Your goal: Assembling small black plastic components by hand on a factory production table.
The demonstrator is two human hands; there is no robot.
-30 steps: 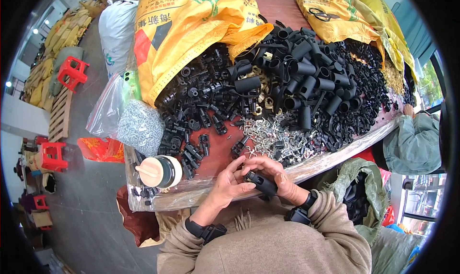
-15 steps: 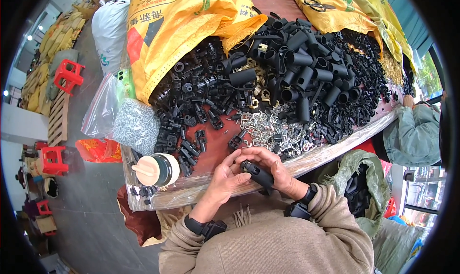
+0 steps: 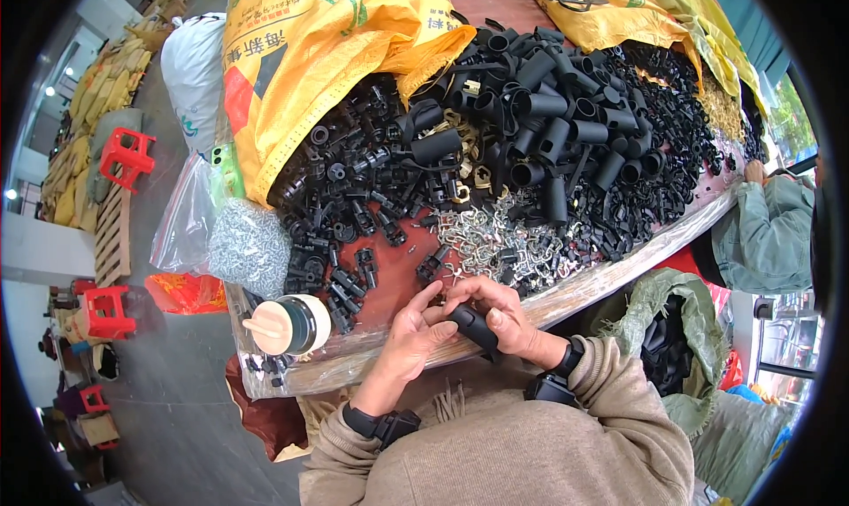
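Observation:
Over the near edge of the table, my right hand point(image 3: 506, 323) is closed round a short black plastic tube point(image 3: 475, 327). The tube is tilted, its upper end toward my left hand point(image 3: 412, 336). My left fingers are half curled, with the thumb against that end; what lies behind the fingers is hidden. Just beyond my hands lies a heap of small silvery metal hooks point(image 3: 482, 241). Behind it is a big pile of black tubes point(image 3: 539, 103). Black plastic fittings point(image 3: 354, 170) are spread to the left of it.
A cream-lidded dark jar point(image 3: 287, 325) stands at the table's left corner, near a bag of small metal pieces point(image 3: 249, 248). Yellow woven sacks point(image 3: 327, 55) lie at the back. On the right are an open green sack point(image 3: 654, 320) and another person's sleeve point(image 3: 768, 232).
The tube has turned in my right hand, so the fitting seen at its upper end before is now out of sight. My left hand has barely shifted. The whole view has swung slightly.

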